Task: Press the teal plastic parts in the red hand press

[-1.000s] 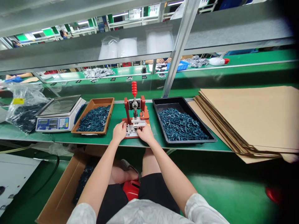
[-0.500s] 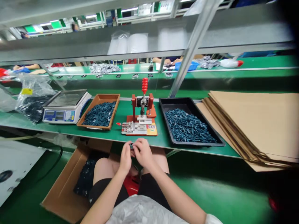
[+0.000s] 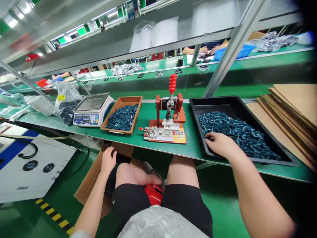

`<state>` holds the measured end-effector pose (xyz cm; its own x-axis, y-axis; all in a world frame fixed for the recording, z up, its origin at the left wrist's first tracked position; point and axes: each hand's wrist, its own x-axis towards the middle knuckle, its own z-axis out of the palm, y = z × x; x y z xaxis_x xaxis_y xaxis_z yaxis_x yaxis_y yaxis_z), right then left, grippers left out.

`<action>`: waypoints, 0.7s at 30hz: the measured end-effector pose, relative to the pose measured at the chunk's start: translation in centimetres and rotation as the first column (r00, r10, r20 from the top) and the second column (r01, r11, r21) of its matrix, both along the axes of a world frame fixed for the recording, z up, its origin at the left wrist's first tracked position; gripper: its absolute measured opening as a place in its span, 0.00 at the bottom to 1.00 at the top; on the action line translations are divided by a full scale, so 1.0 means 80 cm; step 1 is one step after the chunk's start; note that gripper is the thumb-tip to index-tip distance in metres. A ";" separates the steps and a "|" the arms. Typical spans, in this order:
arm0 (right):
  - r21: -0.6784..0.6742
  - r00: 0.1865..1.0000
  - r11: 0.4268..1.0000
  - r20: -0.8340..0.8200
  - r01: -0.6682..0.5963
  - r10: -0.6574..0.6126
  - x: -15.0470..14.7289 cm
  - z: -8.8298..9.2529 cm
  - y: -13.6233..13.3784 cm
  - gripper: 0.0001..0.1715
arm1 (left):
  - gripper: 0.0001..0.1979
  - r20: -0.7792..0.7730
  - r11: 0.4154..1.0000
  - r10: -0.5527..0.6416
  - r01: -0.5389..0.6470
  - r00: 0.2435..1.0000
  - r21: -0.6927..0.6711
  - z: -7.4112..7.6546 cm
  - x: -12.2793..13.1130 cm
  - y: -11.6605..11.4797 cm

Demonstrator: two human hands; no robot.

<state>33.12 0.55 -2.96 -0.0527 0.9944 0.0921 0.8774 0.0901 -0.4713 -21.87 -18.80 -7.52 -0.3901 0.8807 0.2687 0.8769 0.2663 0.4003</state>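
My right hand (image 3: 220,144) is over the near left side of a black tray (image 3: 250,159), its bent fingers slightly apart at the edge of a heap of small dark teal plastic pieces (image 3: 237,134). No piece shows between those fingers. Away to the left, my left hand (image 3: 109,159) hangs just off the bench edge above a cardboard box (image 3: 85,185), with its fingers loosely bent and nothing visible in them. Between the hands, a red hand press (image 3: 170,115) with an upright red handle and a metal fixture (image 3: 158,133) at its base stands on the bench.
A brown tray (image 3: 140,109) of similar pieces sits left of the press, beside a weighing scale (image 3: 92,110) and a clear bag (image 3: 66,102). Cardboard sheets (image 3: 294,102) are stacked at right. A metal post (image 3: 228,56) rises behind the black tray. A co-worker's hands (image 3: 206,50) show beyond.
My hands, together in front of the press before, have parted. The right one went right to the black tray; the left one moved left over the box. The view has shifted and tilted.
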 end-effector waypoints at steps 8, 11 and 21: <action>-0.121 0.993 0.987 0.069 0.108 -0.100 -0.012 0.010 -0.016 0.14 | 0.20 -0.177 0.871 -0.049 -0.045 0.983 -0.489 0.137 0.040 0.217; -0.006 0.993 0.994 -0.027 0.114 -0.114 -0.012 0.018 -0.024 0.14 | 0.21 -0.251 0.778 -0.106 -0.077 0.962 -0.623 0.144 0.037 0.255; 0.118 0.919 0.973 -0.368 0.197 -0.142 -0.011 0.020 -0.023 0.07 | 0.16 -0.126 0.875 -0.098 0.025 0.987 -0.484 0.123 0.015 0.255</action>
<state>32.21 -1.27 -1.35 0.1791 0.9586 0.2214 0.6635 0.0485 -0.7466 -20.68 1.61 2.31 -0.3206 0.9361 -0.1449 0.9354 0.3370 0.1076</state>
